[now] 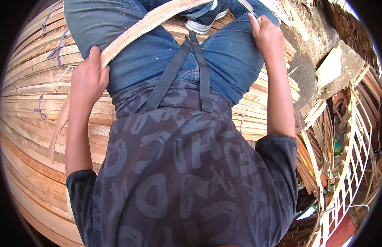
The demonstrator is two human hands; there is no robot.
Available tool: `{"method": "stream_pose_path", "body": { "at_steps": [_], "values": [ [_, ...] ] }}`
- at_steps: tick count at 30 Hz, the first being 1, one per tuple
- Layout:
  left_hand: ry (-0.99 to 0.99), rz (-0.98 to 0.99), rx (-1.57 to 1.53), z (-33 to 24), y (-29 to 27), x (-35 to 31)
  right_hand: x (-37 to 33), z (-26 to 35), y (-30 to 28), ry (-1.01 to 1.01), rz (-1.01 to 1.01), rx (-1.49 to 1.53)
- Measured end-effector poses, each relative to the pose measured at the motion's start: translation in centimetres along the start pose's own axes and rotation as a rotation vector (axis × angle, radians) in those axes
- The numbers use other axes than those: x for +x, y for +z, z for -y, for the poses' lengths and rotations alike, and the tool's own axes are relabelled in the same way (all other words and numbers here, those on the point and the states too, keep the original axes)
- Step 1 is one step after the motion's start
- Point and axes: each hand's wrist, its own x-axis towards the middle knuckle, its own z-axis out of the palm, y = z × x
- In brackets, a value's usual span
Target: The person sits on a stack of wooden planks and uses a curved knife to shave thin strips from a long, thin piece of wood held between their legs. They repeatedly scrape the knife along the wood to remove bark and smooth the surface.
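My left hand (91, 78) is closed round a long, thin wooden strip (147, 23). The strip slants across my left thigh toward the top edge of the picture, and its other end hangs down past my left forearm. By my right knee, my right hand (268, 39) is closed on a knife, whose narrow greyish blade (245, 5) points up and out of the picture. Most of the knife's handle is hidden in my fingers. A gap separates the blade from the strip in this view.
Stacked wooden slats (30, 136) lie under and to the left of me, some tied with bluish string (58, 51). To my right are a rough stone block (341, 68), loose wood pieces (310, 160) and a pale lattice frame (343, 185). A shoe (199, 26) rests between my legs.
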Motion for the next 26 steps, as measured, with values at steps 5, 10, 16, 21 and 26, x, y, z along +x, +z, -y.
{"method": "stream_pose_path", "body": {
  "at_steps": [5, 10, 16, 21, 26],
  "values": [
    [-0.028, -0.019, 0.029, -0.4, 0.3, -0.1, -0.3, 2.4, 0.1, 0.060, 0.028, 0.091],
    [-0.030, -0.002, 0.025, -0.7, 0.0, -0.1, -3.2, 7.2, -1.3, -0.223, 0.067, 0.132],
    [-0.029, 0.024, 0.077, -1.1, -0.3, 0.4, -0.5, -0.8, 0.3, -0.047, 0.033, -0.014],
    [-0.027, 0.008, 0.077, -0.5, -0.1, 0.2, -1.8, 3.3, -0.6, -0.103, 0.008, 0.059],
    [-0.008, 0.011, 0.076, 0.5, 0.3, 0.0, -2.3, 4.3, -0.9, -0.173, 0.058, 0.050]
  ]
}}
